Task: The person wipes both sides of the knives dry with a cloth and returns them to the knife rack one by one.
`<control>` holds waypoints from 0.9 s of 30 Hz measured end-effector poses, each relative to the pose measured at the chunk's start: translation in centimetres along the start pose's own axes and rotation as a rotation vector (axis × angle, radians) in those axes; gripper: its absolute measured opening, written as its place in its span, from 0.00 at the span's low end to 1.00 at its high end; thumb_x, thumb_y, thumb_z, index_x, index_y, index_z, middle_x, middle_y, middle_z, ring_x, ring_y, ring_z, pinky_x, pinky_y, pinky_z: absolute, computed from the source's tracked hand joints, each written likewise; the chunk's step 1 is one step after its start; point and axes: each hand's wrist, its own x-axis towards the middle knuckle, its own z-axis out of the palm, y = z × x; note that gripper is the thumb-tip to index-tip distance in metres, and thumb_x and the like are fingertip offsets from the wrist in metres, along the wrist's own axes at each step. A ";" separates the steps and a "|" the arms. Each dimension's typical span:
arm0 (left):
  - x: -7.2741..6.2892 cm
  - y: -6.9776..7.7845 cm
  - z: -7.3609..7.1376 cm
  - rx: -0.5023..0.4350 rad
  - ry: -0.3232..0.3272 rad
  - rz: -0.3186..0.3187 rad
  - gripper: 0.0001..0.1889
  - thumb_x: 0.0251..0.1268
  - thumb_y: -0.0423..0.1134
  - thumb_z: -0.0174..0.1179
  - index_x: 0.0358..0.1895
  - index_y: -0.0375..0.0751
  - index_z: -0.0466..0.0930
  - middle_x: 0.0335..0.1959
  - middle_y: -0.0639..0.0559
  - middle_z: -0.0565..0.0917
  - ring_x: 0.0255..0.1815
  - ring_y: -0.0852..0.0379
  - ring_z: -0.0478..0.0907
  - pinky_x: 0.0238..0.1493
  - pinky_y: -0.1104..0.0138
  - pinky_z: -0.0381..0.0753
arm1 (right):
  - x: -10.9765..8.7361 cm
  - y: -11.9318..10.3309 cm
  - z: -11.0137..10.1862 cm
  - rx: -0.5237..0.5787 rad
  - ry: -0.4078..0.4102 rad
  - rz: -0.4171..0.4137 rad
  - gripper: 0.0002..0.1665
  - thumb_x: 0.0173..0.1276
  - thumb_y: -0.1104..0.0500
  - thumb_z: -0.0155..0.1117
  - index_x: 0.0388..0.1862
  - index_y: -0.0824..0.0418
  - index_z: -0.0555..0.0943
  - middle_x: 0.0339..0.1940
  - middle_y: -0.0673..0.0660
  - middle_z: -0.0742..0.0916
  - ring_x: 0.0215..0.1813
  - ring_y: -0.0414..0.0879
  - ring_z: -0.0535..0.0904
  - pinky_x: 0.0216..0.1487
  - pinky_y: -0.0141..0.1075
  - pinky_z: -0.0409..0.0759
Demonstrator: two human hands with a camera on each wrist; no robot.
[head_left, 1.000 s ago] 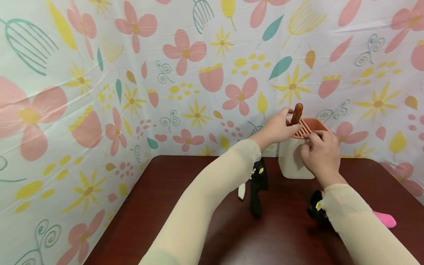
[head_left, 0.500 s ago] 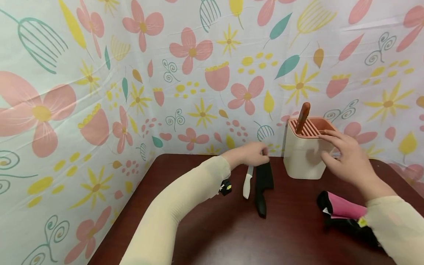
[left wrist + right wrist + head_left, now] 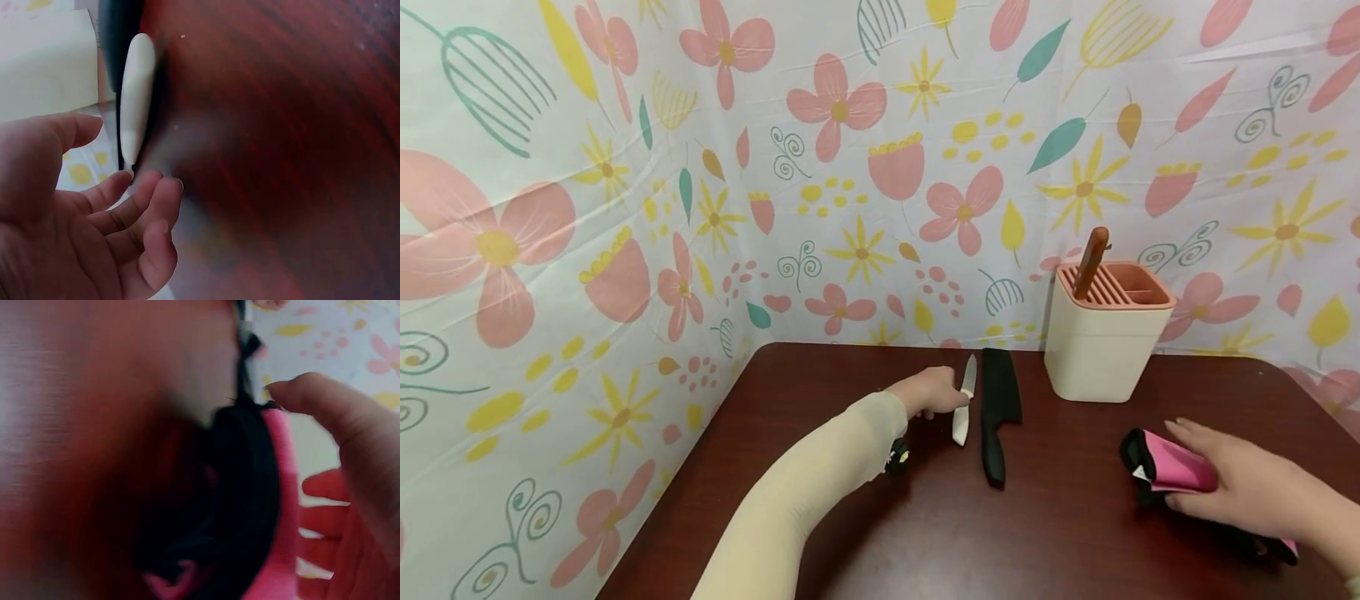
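Note:
My left hand (image 3: 931, 392) is beside a small knife with a white handle (image 3: 961, 425), its blade pointing to the wall. In the left wrist view the fingers are loosely bent and the thumb is apart from them, near the white handle (image 3: 137, 100) without gripping it. Right of it lies a black cleaver (image 3: 1000, 400), handle towards me. My right hand (image 3: 1247, 479) is spread over a folded pink and black fabric item (image 3: 1180, 462) with a white tag. The right wrist view has the thumb and extended fingers alongside its pink face (image 3: 284, 487); its exact kind is unclear.
A cream knife holder (image 3: 1101, 354) with a pink slotted top stands at the back right. A brown-handled knife (image 3: 1092, 262) leans in its slots. The dark red table (image 3: 880, 517) meets a flowered cloth wall (image 3: 850, 208) behind and on the left.
My left hand has left the brown handle in the holder and come down left to the white-handled knife. My right hand has left the holder's rim and moved down to the pink and black item.

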 end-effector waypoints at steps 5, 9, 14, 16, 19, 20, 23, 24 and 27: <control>0.1 -0.2 0.7 -0.033 -0.008 -0.039 0.16 0.74 0.54 0.58 0.46 0.43 0.75 0.33 0.49 0.79 0.27 0.49 0.80 0.26 0.60 0.78 | -1.1 -0.3 1.6 -0.035 -0.104 0.064 0.57 0.46 0.47 0.82 0.70 0.76 0.70 0.67 0.79 0.77 0.65 0.71 0.78 0.60 0.48 0.81; 0.3 -0.1 1.1 -0.063 -0.002 -0.053 0.15 0.71 0.53 0.60 0.40 0.43 0.76 0.30 0.48 0.80 0.26 0.49 0.81 0.27 0.60 0.80 | -1.3 -0.5 2.4 -0.064 -0.065 0.048 0.52 0.44 0.56 0.80 0.68 0.77 0.72 0.64 0.77 0.80 0.64 0.68 0.80 0.62 0.47 0.81; 0.5 0.1 1.3 -0.109 0.009 -0.079 0.15 0.68 0.52 0.64 0.41 0.44 0.76 0.31 0.46 0.82 0.26 0.48 0.83 0.29 0.57 0.82 | -1.1 -0.8 2.8 -0.084 -0.068 0.071 0.48 0.44 0.63 0.77 0.67 0.76 0.74 0.61 0.74 0.83 0.59 0.66 0.84 0.56 0.62 0.80; 0.6 0.1 1.2 -0.139 0.008 -0.082 0.15 0.67 0.50 0.66 0.41 0.43 0.76 0.30 0.45 0.83 0.25 0.48 0.84 0.28 0.57 0.83 | -1.0 -0.8 2.8 -0.082 -0.067 0.078 0.46 0.45 0.65 0.76 0.66 0.75 0.74 0.60 0.74 0.84 0.57 0.65 0.85 0.54 0.62 0.81; 0.7 -0.2 1.2 -0.197 -0.001 -0.080 0.14 0.65 0.47 0.67 0.41 0.42 0.76 0.30 0.43 0.83 0.24 0.47 0.84 0.27 0.57 0.84 | -0.8 -0.8 2.7 -0.077 -0.063 0.092 0.43 0.46 0.67 0.74 0.66 0.74 0.75 0.57 0.73 0.86 0.53 0.64 0.86 0.51 0.62 0.82; 0.7 -0.3 1.1 -0.211 -0.005 -0.080 0.14 0.65 0.47 0.68 0.41 0.42 0.75 0.30 0.43 0.83 0.24 0.47 0.84 0.27 0.57 0.84 | -0.8 -0.8 2.7 -0.077 -0.064 0.095 0.43 0.47 0.66 0.74 0.65 0.74 0.75 0.56 0.72 0.86 0.52 0.63 0.86 0.50 0.62 0.82; 0.8 -0.6 1.1 -0.244 -0.026 -0.075 0.14 0.65 0.46 0.68 0.41 0.40 0.76 0.29 0.42 0.83 0.24 0.46 0.85 0.26 0.57 0.86 | -0.8 -0.6 2.6 -0.065 -0.060 0.104 0.41 0.47 0.66 0.73 0.64 0.73 0.77 0.53 0.70 0.87 0.49 0.61 0.87 0.47 0.61 0.83; 0.8 -0.8 1.2 -0.247 -0.033 -0.073 0.14 0.65 0.46 0.68 0.40 0.40 0.77 0.29 0.41 0.83 0.24 0.46 0.85 0.26 0.57 0.86 | -0.7 -0.5 2.6 -0.059 -0.061 0.106 0.40 0.47 0.65 0.73 0.64 0.72 0.77 0.52 0.69 0.88 0.48 0.60 0.87 0.46 0.60 0.83; 0.8 -1.2 1.3 -0.263 -0.054 -0.064 0.14 0.64 0.47 0.67 0.38 0.39 0.78 0.27 0.41 0.83 0.24 0.45 0.86 0.26 0.57 0.87 | -0.7 -0.4 2.5 -0.043 -0.074 0.111 0.39 0.48 0.65 0.72 0.64 0.72 0.78 0.50 0.67 0.89 0.45 0.56 0.86 0.42 0.55 0.83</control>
